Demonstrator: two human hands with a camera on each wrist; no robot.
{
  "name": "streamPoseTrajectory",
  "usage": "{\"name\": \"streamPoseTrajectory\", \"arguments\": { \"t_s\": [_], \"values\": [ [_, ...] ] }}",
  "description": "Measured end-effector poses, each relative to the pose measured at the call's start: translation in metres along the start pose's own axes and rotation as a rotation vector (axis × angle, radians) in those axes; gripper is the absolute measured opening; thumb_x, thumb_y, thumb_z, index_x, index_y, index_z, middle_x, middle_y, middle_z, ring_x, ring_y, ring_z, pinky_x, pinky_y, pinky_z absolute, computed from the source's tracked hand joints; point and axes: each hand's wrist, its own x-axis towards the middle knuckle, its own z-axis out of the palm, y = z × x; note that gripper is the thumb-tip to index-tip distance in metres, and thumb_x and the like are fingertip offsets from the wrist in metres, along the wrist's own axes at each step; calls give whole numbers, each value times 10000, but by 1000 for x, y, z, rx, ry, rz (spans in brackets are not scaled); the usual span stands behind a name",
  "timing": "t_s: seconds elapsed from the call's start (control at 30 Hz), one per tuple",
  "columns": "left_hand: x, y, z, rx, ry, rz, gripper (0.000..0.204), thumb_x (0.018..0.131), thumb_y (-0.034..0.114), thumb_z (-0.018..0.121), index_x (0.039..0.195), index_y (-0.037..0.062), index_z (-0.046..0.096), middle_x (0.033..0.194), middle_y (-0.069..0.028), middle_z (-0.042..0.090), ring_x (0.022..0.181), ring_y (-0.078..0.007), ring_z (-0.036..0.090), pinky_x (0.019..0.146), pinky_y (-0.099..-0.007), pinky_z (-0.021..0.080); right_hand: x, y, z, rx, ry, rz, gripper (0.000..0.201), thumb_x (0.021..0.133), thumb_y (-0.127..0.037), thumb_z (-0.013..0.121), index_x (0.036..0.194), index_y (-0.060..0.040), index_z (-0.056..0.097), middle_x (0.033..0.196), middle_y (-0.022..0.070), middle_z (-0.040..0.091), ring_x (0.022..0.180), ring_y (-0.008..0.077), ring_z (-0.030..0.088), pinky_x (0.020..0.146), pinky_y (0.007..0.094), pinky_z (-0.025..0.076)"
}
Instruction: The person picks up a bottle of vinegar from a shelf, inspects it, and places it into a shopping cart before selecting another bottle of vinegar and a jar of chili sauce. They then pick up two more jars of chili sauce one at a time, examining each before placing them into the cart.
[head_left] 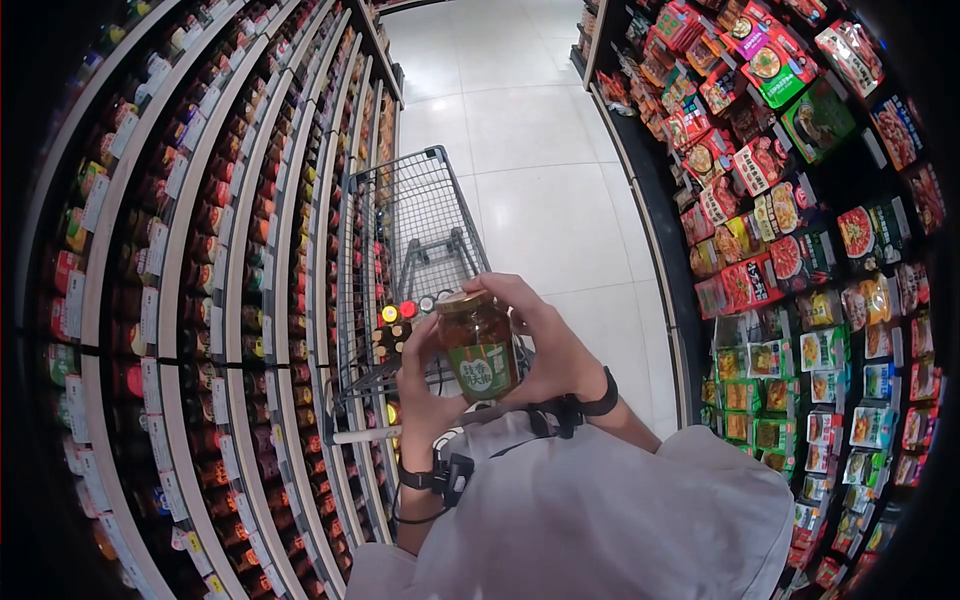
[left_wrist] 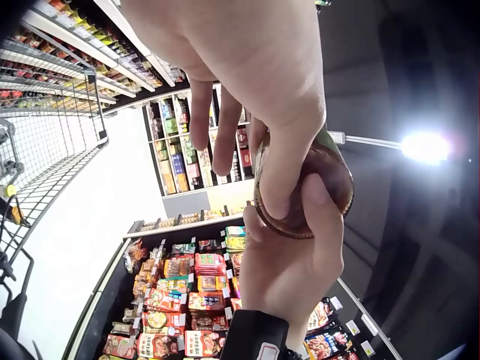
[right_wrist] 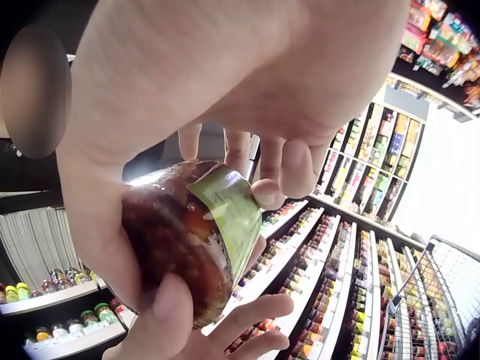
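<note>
In the head view a glass jar of dark red-brown sauce [head_left: 478, 345] is held in front of the body. It has a gold lid and a green label with white lettering, which faces up toward the head. My left hand [head_left: 425, 385] holds its left side, and my right hand [head_left: 545, 345] grips the right side, fingers reaching over near the lid. Seen from the left wrist, both thumbs press on the base of the jar [left_wrist: 330, 180]. From the right wrist, the jar [right_wrist: 180, 240] lies tilted between the hands, with several left fingers [right_wrist: 255, 315] spread below it.
Just ahead stands a wire shopping cart [head_left: 410, 215] with several capped bottles [head_left: 395, 330] near its handle end. Shelves of jars [head_left: 225, 300] line the left side. Packaged foods [head_left: 760, 200] hang along the right. A pale tiled floor [head_left: 540, 170] runs between them.
</note>
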Motion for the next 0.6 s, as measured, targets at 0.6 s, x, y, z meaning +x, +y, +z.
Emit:
{"name": "streamPoseTrajectory", "arguments": {
  "t_s": [0.6],
  "values": [
    [9, 26, 1, -364, -94, -34, 1269, 588, 119, 963, 1602, 146, 200, 1625, -175, 295, 1416, -321, 447, 1152, -432, 433, -7, 3, -1, 141, -64, 58, 1166, 564, -127, 916, 1560, -83, 311, 1458, 141, 526, 1255, 296, 582, 994, 372, 514]
  ]
}}
